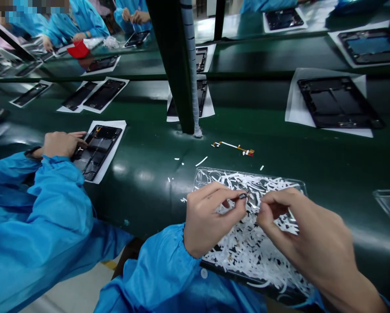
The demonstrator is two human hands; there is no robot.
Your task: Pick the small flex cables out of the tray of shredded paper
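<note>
Your left hand (211,217) pinches a small dark part (243,196) at its fingertips, long axis pointing right toward your right hand (299,226), whose closed fingers meet it just beside, both above the tray (299,182) of white strips (247,248).

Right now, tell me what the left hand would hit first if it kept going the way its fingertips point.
The left hand points right, toward the right hand; their fingertips nearly meet above the tray of white paper strips.
</note>
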